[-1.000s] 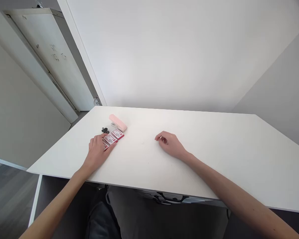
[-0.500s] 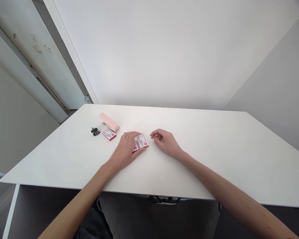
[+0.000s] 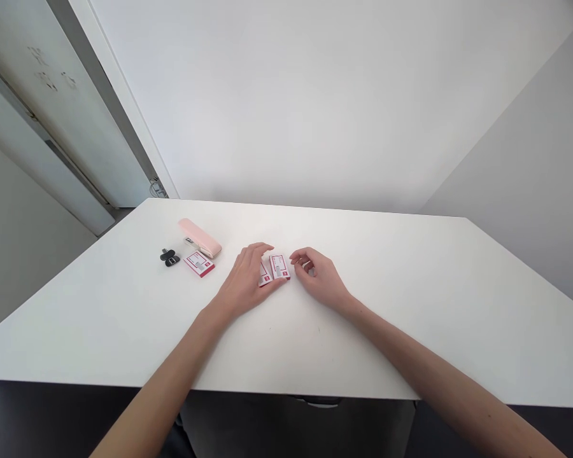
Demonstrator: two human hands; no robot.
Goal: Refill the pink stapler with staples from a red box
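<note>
Two boxes are set side by side on the worktop; around them the left hand is spread, its thumb rested at their near edge, its fingertips parted from the far edge; the right hand is loosely curled, unclenched, just beside them; a third box is placed near the stapler.

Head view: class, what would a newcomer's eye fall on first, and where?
The pink stapler stands out at the left of the white table, with a red-edged box in front of it. Near the middle, the left hand curves around two similar boxes, the right hand just beside them.
</note>
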